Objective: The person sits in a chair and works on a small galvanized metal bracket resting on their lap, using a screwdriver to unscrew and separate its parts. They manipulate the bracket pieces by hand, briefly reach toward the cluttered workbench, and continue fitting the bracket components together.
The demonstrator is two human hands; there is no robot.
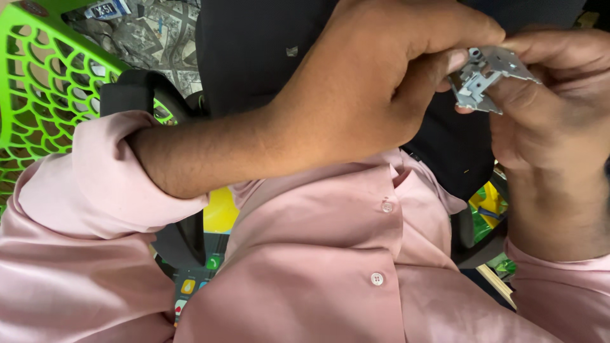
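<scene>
Crowding metal bracket point(488, 79): both hands; green basket point(38, 82) aside.

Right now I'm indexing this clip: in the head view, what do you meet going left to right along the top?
Green lattice basket → left hand → small grey metal bracket → right hand.

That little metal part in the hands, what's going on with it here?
A person in a pink button-up shirt holds a small grey metal bracket-like part up close with both bare hands. The right hand grips it from the side, while the left hand pinches its other edge with thumb and fingertips. A bright green plastic lattice basket sits off to one side, and a black chair lies beneath the hands.
</scene>
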